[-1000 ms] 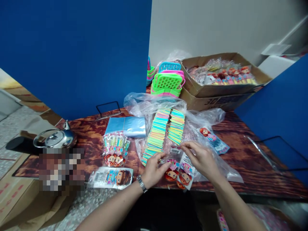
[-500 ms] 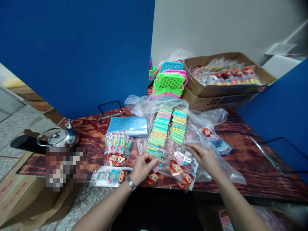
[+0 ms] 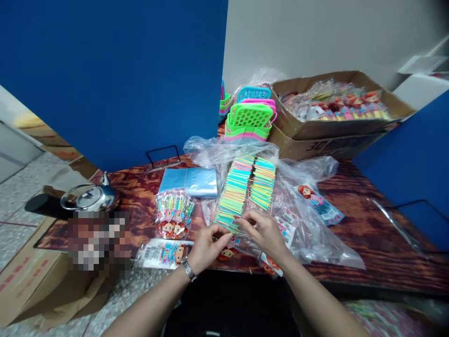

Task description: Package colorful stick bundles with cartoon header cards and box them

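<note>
Many sticks (image 3: 235, 193) lie in clear plastic (image 3: 242, 148).

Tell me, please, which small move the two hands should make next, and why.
Probably spread the top of the bag apart: the left hand pinches its side, the right hand has its fingertips near its upper end, and two rows of sticks lie just beyond. Whether the bag is already open, I cannot tell.
</note>
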`<state>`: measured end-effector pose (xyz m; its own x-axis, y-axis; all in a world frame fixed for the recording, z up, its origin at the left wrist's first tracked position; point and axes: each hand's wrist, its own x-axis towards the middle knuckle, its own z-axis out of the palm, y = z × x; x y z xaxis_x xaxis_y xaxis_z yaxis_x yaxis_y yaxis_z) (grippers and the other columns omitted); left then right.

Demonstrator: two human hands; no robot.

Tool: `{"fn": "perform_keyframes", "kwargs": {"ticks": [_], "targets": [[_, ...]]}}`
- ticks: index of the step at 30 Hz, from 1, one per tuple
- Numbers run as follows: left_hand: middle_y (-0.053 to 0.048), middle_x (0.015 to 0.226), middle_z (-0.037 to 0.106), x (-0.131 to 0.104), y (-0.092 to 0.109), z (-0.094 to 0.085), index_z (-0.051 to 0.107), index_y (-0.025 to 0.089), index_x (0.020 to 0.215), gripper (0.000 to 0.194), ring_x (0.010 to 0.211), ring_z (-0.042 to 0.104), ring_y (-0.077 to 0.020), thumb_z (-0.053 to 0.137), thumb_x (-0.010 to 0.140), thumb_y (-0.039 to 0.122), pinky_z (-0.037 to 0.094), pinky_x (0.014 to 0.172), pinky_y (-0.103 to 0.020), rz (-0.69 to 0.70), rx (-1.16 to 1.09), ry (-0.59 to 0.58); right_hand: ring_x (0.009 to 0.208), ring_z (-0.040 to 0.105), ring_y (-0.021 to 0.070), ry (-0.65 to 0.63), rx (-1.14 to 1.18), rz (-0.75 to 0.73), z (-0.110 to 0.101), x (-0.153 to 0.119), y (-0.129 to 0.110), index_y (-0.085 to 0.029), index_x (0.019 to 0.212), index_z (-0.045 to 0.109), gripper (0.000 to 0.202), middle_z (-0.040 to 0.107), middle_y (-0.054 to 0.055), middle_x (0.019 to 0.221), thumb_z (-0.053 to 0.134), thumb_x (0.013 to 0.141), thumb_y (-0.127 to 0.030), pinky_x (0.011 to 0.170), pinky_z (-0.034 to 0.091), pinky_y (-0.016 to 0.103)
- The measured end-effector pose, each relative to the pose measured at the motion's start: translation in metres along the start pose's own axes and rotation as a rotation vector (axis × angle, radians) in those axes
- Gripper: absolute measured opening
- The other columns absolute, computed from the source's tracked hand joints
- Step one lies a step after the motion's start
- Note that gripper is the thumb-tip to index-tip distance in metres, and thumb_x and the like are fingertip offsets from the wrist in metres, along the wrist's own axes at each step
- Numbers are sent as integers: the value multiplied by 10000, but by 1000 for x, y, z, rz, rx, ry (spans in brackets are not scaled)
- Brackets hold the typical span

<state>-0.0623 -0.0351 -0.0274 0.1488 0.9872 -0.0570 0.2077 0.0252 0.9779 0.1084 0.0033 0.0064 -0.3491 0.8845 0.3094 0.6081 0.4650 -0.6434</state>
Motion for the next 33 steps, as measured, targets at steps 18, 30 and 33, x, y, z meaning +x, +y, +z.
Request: {"fn": "perform_keyframes", "kwargs": {"ticks": [18, 30, 33], "targets": [[26, 556, 545, -18, -6, -78, 527, 157, 611, 251, 511, 491, -94, 661, 711, 343, 403, 503, -200, -46, 9, 331, 767, 570, 199, -323, -570, -113, 69, -26, 19, -173, 839, 576, 155, 596, 72, 798, 463, 881, -270, 688, 420, 293], [12, 623, 554, -30, 16, -79, 531, 153, 650, 197, 568, 486, -94, 636, 748, 289, 383, 541, -196, -8, 94, -148, 754, 607, 219, -527, -725, -60, 77, -48, 6, -156, 869, 578, 164, 628, 95, 798, 432, 845, -86, 575, 401, 279], [19, 617, 536, -32, 18, -76, 522, 152, 639, 214, 560, 462, -86, 638, 750, 293, 365, 532, -189, -2, 105, -153, 744, 612, 224, -573, -728, -37, 77, -42, 4, -147, 902, 574, 196, 636, 105, 820, 432, 816, -44, 543, 392, 278]]}}
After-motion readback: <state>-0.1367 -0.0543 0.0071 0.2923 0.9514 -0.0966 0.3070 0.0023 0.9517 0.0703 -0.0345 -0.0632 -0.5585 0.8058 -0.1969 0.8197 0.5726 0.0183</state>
